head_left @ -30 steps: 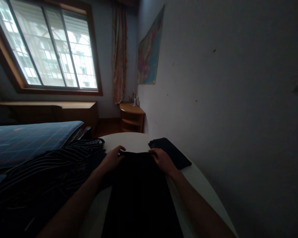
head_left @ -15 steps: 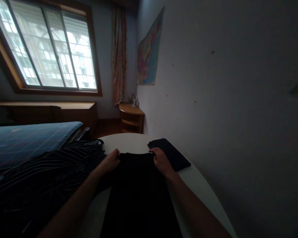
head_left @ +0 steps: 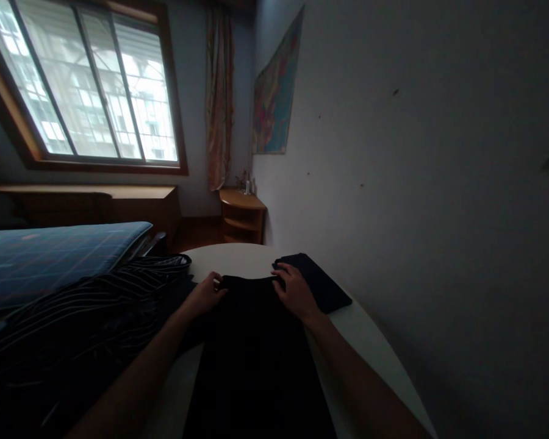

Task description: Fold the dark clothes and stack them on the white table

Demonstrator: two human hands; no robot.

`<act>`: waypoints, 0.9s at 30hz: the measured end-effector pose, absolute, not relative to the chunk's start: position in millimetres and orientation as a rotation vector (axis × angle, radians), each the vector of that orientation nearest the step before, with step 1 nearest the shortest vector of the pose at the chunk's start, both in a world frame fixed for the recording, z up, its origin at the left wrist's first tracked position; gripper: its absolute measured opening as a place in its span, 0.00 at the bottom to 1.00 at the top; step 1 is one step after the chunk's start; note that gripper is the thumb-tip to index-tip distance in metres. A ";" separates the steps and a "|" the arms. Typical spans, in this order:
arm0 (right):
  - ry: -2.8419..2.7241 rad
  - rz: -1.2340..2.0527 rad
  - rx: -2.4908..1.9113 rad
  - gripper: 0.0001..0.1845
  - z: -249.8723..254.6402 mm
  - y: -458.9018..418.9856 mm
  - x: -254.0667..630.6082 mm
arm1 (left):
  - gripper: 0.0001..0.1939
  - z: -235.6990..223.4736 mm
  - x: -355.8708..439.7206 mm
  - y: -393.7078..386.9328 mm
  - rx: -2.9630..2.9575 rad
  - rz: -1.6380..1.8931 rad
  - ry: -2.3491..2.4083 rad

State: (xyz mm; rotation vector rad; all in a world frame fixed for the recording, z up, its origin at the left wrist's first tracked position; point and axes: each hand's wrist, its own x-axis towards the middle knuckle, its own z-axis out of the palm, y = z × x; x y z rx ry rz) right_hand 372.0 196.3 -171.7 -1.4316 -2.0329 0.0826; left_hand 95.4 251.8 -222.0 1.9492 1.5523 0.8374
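A long black garment (head_left: 256, 353) lies stretched along a white rounded table (head_left: 238, 259), running from the near edge to the far end. My left hand (head_left: 205, 294) pinches the garment's far left corner with curled fingers. My right hand (head_left: 294, 292) grips its far right corner, fingers closed over the edge. Both forearms run along either side of the cloth.
A folded black cloth (head_left: 318, 281) lies on the table just right of my right hand. A dark striped garment (head_left: 73, 323) is heaped at the left, beside a blue checked bed (head_left: 50, 256). A wooden corner shelf (head_left: 241, 214) and a window (head_left: 91, 85) stand behind; a wall is close on the right.
Both hands have shifted slightly along the garment's far edge, and that edge has moved a little farther up the table. The left fingers, spread a second ago, have curled onto the corner.
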 end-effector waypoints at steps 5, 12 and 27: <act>-2.622 0.434 -0.933 0.21 -138.2 125.0 320.4 | 0.20 -223.2 91.7 253.1 1.992 0.802 1.511; -2.961 -0.012 -0.505 0.23 -208.2 36.2 277.7 | 0.29 -222.9 91.5 253.2 2.054 0.739 1.534; -2.969 -0.175 -0.666 0.09 -203.3 41.4 321.9 | 0.34 -220.1 100.7 248.3 2.078 0.640 1.671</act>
